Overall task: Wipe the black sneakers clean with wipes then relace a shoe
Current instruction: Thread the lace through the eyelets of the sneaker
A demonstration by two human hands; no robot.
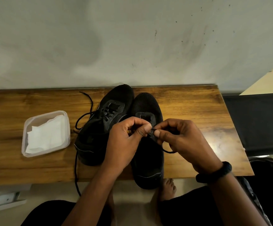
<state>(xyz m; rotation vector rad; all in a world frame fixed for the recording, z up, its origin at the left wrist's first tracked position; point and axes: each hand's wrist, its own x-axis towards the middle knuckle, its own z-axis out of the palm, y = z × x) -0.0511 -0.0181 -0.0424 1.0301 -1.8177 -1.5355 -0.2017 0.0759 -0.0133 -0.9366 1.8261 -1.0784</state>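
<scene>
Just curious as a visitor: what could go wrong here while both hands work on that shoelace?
The right black mesh sneaker overhangs the wooden table at the heel; with the left hand and right hand pinching its thin black lace, a hard tug might tip it off. A loose long lace from the left black sneaker dangles past the edge; a leg could snag it.

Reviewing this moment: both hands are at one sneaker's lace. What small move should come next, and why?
Probably feed the pinched lace through the next eyelet and draw it snug. The left hand and right hand both pinch the lace above the tongue of the nearer sneaker, and slack loops out beneath the right hand, so the lacing looks unfinished.
</scene>
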